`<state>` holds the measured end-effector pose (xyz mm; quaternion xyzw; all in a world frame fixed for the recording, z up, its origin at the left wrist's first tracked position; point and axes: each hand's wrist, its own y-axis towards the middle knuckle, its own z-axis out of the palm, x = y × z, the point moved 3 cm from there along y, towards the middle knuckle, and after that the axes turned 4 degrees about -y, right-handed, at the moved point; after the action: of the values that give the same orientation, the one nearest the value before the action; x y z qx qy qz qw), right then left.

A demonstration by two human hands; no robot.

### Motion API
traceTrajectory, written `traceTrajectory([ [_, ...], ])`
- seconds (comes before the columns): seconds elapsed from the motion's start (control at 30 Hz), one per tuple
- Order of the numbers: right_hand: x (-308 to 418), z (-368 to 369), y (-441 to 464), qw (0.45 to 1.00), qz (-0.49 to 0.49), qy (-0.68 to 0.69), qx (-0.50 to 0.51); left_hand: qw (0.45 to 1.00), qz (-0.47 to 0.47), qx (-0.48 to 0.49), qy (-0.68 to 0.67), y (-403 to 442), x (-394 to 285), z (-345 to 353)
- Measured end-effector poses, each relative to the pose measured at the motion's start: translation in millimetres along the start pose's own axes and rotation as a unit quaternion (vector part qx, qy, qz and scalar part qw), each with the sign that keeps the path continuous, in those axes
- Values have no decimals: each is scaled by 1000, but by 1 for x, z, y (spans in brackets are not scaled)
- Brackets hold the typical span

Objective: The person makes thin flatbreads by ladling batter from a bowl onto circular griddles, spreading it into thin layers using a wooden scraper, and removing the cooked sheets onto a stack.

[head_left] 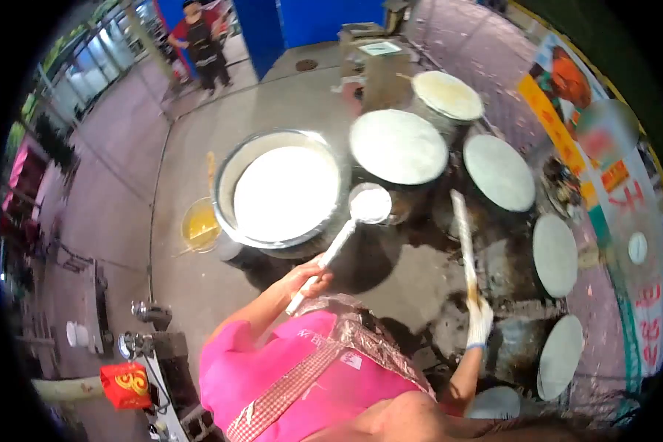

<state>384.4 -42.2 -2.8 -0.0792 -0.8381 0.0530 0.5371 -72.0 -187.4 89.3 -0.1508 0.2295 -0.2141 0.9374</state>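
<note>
My left hand [307,280], bare, is closed around the pale handle of a ladle [339,247]. The ladle's round cup is full of white batter and sits just right of a wide metal pot [227,214], which holds a large pool of the same white batter [287,188]. On the right, my right hand [480,322] wears a white glove and grips the lower end of a long flat wooden stick [464,239]. The stick points forward, between the pot and several round griddles; its upper part looks coated white.
Round pale-topped griddles curve along the right: one griddle [398,147], another [499,173], a third [555,255]. A bowl of yellow liquid [201,225] stands left of the pot. A person [202,44] stands far back left. A printed banner [604,162] runs along the right edge.
</note>
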Motion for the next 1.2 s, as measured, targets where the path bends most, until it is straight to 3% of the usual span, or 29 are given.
traceTrajectory([
  [0.07, 66, 46, 48, 971, -125, -180, 100, 996, 78, -13, 49, -4, -11, -12],
  [0.13, 169, 145, 63, 900, -214, -351, 144, 988, 77, -122, 48, 4, -57, -96],
  [0.2, 242, 243, 66, 812, -231, -481, 237, 971, 78, -224, 34, 21, -97, -154],
  [0.27, 222, 362, 86, 727, -289, -568, 257, 926, 79, -369, 3, 47, -133, -249],
  [0.3, 225, 388, 75, 696, -322, -580, 276, 921, 51, -381, 64, 70, -132, -334],
  [0.33, 234, 412, 70, 666, -358, -586, 291, 915, -43, -400, 31, 67, -142, -348],
  [0.4, 291, 416, 56, 712, -280, -553, 330, 901, -39, -393, 182, 61, -157, -374],
  [0.47, 242, 414, 62, 757, -180, -549, 306, 898, -33, -412, 152, 50, -152, -344],
  [0.5, 214, 416, 57, 737, -179, -566, 324, 896, -22, -419, 145, 56, -161, -331],
  [0.53, 196, 415, 45, 749, -166, -552, 326, 916, -53, -397, -23, 63, -157, -337],
  [0.6, 182, 401, 25, 780, -142, -520, 319, 886, -98, -346, -293, 60, -170, -290],
  [0.67, 210, 373, 1, 801, -110, -503, 306, 856, -88, -262, -438, 35, -197, -208],
  [0.7, 218, 367, -3, 816, -126, -493, 275, 867, -81, -227, -436, 26, -214, -188],
  [0.77, 246, 351, -9, 848, -208, -446, 196, 928, -10, -214, -305, 1, -257, -122],
  [0.8, 271, 349, -8, 856, -252, -424, 158, 906, -26, -174, -385, -17, -276, -78],
  [0.83, 302, 343, -8, 868, -267, -393, 146, 954, 92, -222, -179, -32, -295, -33],
  [0.87, 329, 340, -4, 879, -283, -362, 130, 972, 101, -125, -172, -40, -311, -17],
  [0.97, 375, 334, 21, 848, -435, -302, -25, 979, 163, -90, -86, -74, -346, 59],
  [1.03, 415, 320, 30, 831, -491, -245, -92, 974, 206, -92, -16, -95, -367, 95],
  [1.07, 431, 315, 35, 850, -496, -150, -90, 966, 238, -94, 36, -105, -379, 109],
  [1.1, 442, 309, 40, 880, -461, -90, -68, 926, 296, -93, 214, -113, -392, 124],
  [1.17, 448, 306, 46, 926, -377, 17, -8, 879, 354, -90, 307, -113, -407, 131],
  [1.2, 438, 313, 49, 904, -414, 100, 30, 864, 375, -73, 328, -103, -412, 117],
])
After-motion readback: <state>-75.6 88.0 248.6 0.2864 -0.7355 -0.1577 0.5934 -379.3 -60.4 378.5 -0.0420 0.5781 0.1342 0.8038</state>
